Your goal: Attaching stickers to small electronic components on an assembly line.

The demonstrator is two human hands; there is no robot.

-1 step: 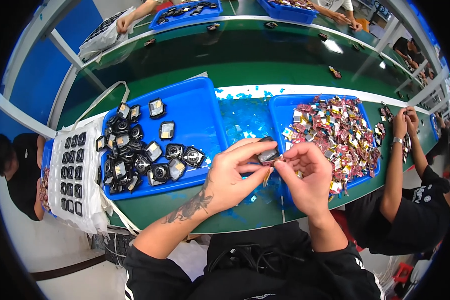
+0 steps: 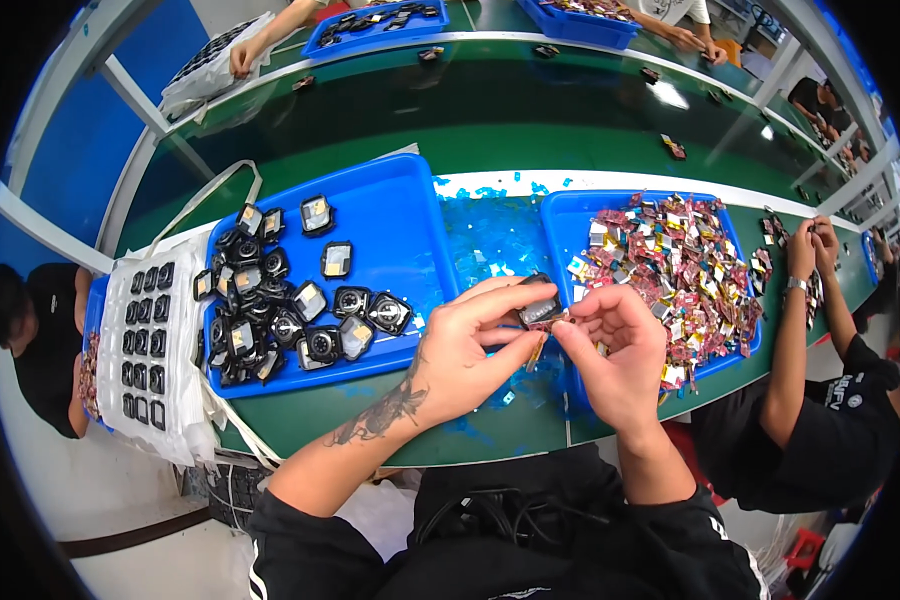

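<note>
Between thumb and fingers, my left hand (image 2: 475, 345) grips a black watch case (image 2: 537, 291), tilted so that its hollow inside partly shows. My right hand (image 2: 615, 340) is closed in a pinch at the near edge of the case, where a small reddish circuit board (image 2: 547, 322) sticks out. Fingertips hide how board and case are joined. To the left, a blue tray (image 2: 395, 215) holds several black watch cases (image 2: 287, 325), piled mostly on its left side. Right of my hands stands another blue tray (image 2: 560, 215) heaped with small red circuit boards (image 2: 670, 270) and silvery parts.
White foam trays (image 2: 175, 350) with rows of black watch cases are stacked at the far left. Blue film scraps (image 2: 485, 250) litter the green table between the trays. Beyond a white ledge runs a dark green belt (image 2: 370, 110) carrying scattered parts. A co-worker's hands (image 2: 810, 245) work at the right.
The watch case has tilted slightly in my left hand, and its inside looks darker. Both hands keep almost the same place and hold.
</note>
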